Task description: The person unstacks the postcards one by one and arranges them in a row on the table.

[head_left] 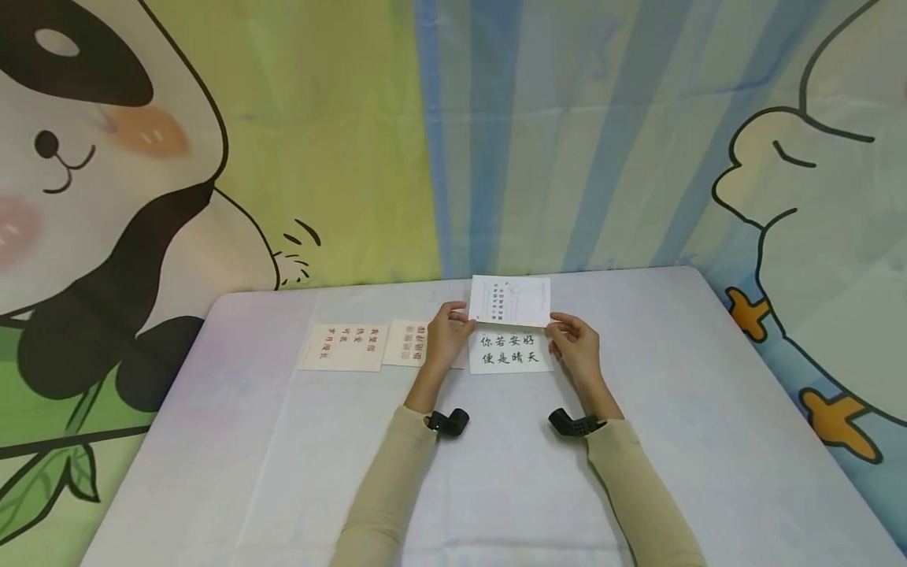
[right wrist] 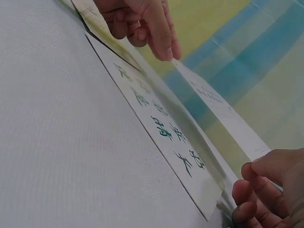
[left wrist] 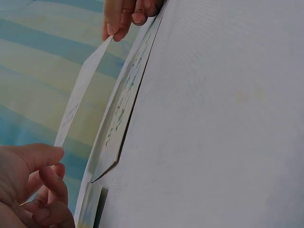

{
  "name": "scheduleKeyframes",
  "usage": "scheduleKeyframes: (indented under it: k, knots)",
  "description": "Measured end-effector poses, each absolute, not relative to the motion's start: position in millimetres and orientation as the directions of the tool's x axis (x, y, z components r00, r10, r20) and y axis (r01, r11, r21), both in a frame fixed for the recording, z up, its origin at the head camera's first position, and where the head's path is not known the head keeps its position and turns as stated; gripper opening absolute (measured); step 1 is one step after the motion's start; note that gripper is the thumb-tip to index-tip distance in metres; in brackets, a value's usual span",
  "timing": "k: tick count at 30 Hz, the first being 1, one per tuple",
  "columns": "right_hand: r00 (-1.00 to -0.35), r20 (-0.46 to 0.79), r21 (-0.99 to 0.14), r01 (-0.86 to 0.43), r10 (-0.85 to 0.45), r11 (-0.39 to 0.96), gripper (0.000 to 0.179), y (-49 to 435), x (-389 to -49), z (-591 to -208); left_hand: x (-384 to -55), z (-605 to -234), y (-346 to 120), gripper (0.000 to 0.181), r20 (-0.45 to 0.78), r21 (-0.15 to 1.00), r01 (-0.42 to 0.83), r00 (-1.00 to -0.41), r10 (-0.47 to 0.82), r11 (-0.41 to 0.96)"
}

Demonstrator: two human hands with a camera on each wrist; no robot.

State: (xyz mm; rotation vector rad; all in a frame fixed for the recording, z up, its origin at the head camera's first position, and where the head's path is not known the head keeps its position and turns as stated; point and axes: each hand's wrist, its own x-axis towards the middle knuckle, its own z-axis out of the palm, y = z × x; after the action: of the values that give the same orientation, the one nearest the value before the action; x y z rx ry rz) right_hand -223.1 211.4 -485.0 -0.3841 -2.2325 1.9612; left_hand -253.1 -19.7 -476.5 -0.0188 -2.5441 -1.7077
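Note:
A white card [head_left: 520, 301] printed with small dark writing is held up above the table by both hands. My left hand [head_left: 445, 339] pinches its near left corner, and my right hand [head_left: 577, 346] pinches the near right one. In the left wrist view the lifted card [left wrist: 83, 92] stretches between the two hands, apart from the surface below. Beneath it lies a white card with large green characters [head_left: 510, 364], partly covered in the head view by the lifted one. The right wrist view shows these green characters [right wrist: 162, 127] up close.
To the left lie a cream card with red characters [head_left: 343, 348] and a second similar card [head_left: 401, 343], partly hidden by the left hand and wrist. A pale cloth [head_left: 510, 488] covers the table. Behind stands a cartoon-printed backdrop [head_left: 354, 142].

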Motion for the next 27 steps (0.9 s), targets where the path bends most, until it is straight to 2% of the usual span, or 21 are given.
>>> scheduleKeyframes:
  k: [3, 14, 27]
  knots:
    - [-0.962, -0.061, -0.986, 0.099, 0.267, 0.132, 0.030, 212.2, -219.0, -484.4, -251.3, -476.1, -20.7, 0.042, 0.073, 0.922, 0.054, -0.997, -0.035, 0.383]
    - [-0.974, -0.017, -0.977, 0.064, 0.225, 0.203, 0.030, 222.0, -205.4, -483.9, -243.3, -473.8, -18.7, 0.038, 0.054, 0.912, 0.061, -0.998, 0.029, 0.405]
    - [-0.985, 0.081, -0.953, -0.033, 0.151, 0.300, 0.031, 241.5, -190.7, -474.8, -230.8, -468.6, -12.2, 0.039, 0.070, 0.912, 0.109, -0.991, 0.113, 0.395]
